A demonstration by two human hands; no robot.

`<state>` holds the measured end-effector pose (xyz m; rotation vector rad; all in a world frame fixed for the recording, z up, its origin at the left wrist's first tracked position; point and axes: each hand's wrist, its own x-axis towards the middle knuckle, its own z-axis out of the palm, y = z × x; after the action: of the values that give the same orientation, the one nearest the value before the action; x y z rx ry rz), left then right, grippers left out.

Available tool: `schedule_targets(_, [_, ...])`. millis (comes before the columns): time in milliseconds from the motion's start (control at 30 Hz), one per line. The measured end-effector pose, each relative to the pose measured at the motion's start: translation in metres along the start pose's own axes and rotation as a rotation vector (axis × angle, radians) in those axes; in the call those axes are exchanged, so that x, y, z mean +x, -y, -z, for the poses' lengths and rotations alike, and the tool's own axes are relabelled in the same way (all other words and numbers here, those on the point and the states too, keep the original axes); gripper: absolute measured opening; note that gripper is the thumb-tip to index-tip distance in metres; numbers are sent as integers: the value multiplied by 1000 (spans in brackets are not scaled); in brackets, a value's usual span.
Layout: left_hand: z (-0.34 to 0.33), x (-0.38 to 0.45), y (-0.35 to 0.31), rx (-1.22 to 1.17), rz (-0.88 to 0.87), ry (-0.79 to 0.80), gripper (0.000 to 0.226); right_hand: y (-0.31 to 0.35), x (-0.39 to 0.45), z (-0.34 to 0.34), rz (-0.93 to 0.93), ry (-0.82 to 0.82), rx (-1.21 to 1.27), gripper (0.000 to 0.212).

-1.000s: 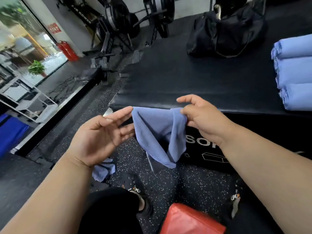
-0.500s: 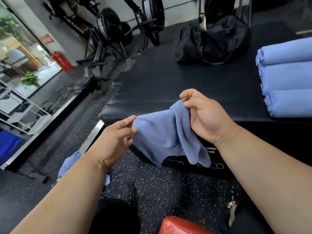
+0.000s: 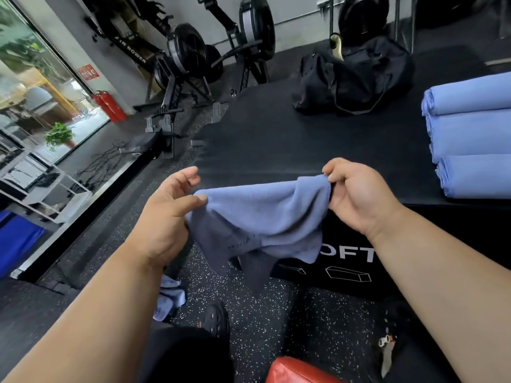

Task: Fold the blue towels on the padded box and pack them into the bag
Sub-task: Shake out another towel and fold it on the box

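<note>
A crumpled blue towel (image 3: 262, 217) hangs in the air just in front of the black padded box (image 3: 262, 145). My right hand (image 3: 356, 200) pinches its right top corner. My left hand (image 3: 166, 217) holds its left edge between thumb and fingers. Three folded blue towels (image 3: 470, 139) lie side by side on the box at the right. The black duffel bag (image 3: 351, 78) stands at the far side of the box. Another blue towel (image 3: 168, 297) lies on the floor below my left forearm.
Air rowers (image 3: 193, 56) stand on the floor behind the box at the left. Red fire extinguishers (image 3: 110, 106) stand by the glass wall. A red pad (image 3: 298, 371) and my black shoes (image 3: 215, 319) are at the bottom on the speckled floor.
My hands have moved apart and stretched the towel's top edge out wider. The view has shifted slightly left and up.
</note>
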<state>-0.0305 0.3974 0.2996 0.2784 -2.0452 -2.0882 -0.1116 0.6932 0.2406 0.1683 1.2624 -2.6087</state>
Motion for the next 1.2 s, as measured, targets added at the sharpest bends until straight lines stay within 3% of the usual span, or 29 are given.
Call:
schedule_targets(133, [2,-5,-10,20,-38,-6,53,-1,-7,-5,-101,-3,50,22])
schedule_targets(200, [4,-7,-16,7,-58,3,51,-6,-7,-6,-219,39,-70,13])
schedule_targets(333, [9,-9,-21,61,-121,51,50,-24,-17,-11,-425,200,-410,30])
schedule_targets(400, [12,-11,-23,79,-144,62,49,-27,-18,-17,-315,213,-395,30])
schedule_targets(500, [22,-15,-29,48,-144,59,48,-11,-19,-23,-58,178,-128,40])
schedule_targets(600, [35,-19,-35,12,-143,84,50,0,-25,-28,-117,249,91,37])
schedule_targets(733, [37,-27,-31,56,-115,150,48,-21,-32,-41,-319,317,-171,25])
schedule_targets(867, [42,-35,-27,107,-108,133,51,-27,-17,-40,43,252,-459,22])
schedule_targets(933, [47,-39,-28,84,-111,118,49,-20,-15,-38,143,254,-438,21])
schedule_targets(1067, [56,-45,-24,46,-82,108,45,-24,-14,-33,43,224,-403,32])
schedule_targets(1200, [57,-49,-2,52,41,27,29,-28,-20,-41,62,308,-335,38])
